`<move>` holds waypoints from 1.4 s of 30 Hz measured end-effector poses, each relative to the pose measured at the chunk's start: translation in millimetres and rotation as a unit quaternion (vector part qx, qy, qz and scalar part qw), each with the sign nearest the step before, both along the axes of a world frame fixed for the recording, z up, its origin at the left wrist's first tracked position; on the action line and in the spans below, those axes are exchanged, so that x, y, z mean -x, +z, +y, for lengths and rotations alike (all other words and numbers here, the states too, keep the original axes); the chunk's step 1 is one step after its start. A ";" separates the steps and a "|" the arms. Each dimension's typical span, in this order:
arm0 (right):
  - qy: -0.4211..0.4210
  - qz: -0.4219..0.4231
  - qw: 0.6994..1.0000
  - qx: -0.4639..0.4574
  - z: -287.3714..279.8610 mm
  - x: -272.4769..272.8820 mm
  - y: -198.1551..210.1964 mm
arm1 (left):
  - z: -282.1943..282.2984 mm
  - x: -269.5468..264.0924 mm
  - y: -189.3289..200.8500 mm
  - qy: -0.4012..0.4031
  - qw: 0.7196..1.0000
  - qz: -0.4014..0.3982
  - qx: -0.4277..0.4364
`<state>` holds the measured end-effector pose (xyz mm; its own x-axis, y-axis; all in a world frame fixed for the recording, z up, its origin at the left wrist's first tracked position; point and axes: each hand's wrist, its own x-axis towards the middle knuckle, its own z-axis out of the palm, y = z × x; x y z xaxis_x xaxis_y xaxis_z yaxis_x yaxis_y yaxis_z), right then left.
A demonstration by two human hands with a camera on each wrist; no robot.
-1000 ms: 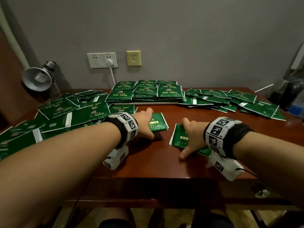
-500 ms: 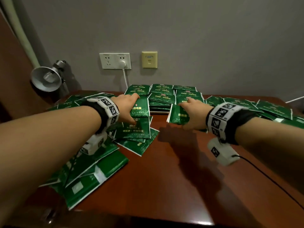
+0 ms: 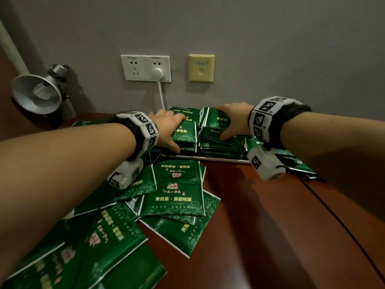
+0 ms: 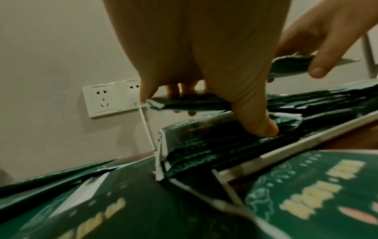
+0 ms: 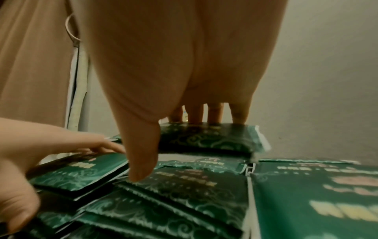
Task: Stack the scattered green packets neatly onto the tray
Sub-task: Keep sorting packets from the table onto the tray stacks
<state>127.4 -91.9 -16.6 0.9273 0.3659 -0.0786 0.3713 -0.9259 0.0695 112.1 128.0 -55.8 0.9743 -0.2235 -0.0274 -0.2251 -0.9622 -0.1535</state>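
Observation:
Stacks of green packets fill a thin light tray at the back of the table, against the wall. My left hand holds a green packet on top of the left stack, thumb at its near edge and fingers over the far edge. My right hand holds another green packet, tilted over the middle stack, with its fingers curled over the far edge. Several loose packets lie scattered at the front left, and more lie right of the tray.
A metal clamp lamp stands at the back left. A wall socket with a white plug and cord sits above the tray, next to a yellow plate. A black cable crosses the brown table.
Both hands took a packet each from the middle of the table and carried them back to the stacks on the tray. The head view has come closer.

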 end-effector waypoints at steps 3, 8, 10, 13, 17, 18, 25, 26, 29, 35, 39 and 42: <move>0.004 0.001 0.999 0.032 5.7 -6.1 -5.6 | -1.8 -3.4 -0.4 -0.001 1.000 -0.009 -0.009; 0.004 0.004 1.000 0.024 -11.7 11.1 -9.6 | -3.6 9.8 1.2 -0.007 0.999 -0.035 -0.008; -0.004 -0.005 1.000 0.014 -26.1 25.1 -7.5 | -8.7 20.0 6.1 -0.005 0.998 -0.056 -0.004; -0.032 -0.013 0.999 0.001 -56.7 51.7 -3.8 | -28.5 41.1 13.3 -0.022 0.997 -0.079 0.002; -0.092 0.004 0.996 0.016 -117.7 96.6 -10.4 | -79.6 74.6 11.0 -0.071 0.995 -0.069 0.005; -0.108 0.013 0.994 0.023 -135.9 109.1 -13.1 | -95.8 82.9 8.0 -0.084 0.995 -0.061 0.004; -0.255 0.036 0.966 0.030 -273.8 180.3 -30.3 | -227.0 118.8 -19.4 -0.170 0.984 0.045 0.005; -0.269 0.041 0.962 0.030 -288.3 187.1 -36.0 | -243.2 120.4 -22.1 -0.176 0.983 0.053 0.005; -0.293 0.033 0.955 0.009 -318.7 198.1 -52.0 | -283.0 120.9 -28.0 -0.180 0.981 0.070 0.011; -0.326 0.018 0.945 -0.040 -337.8 176.8 -64.1 | -333.2 99.3 -34.9 -0.159 0.987 0.031 0.024; -0.332 -0.047 0.941 -0.031 -346.5 143.5 -54.2 | -357.5 68.6 -30.6 -0.158 0.987 0.009 0.026; -0.296 -0.047 0.953 -0.048 -351.2 108.9 -40.6 | -374.0 40.1 -25.5 -0.145 0.986 0.013 0.076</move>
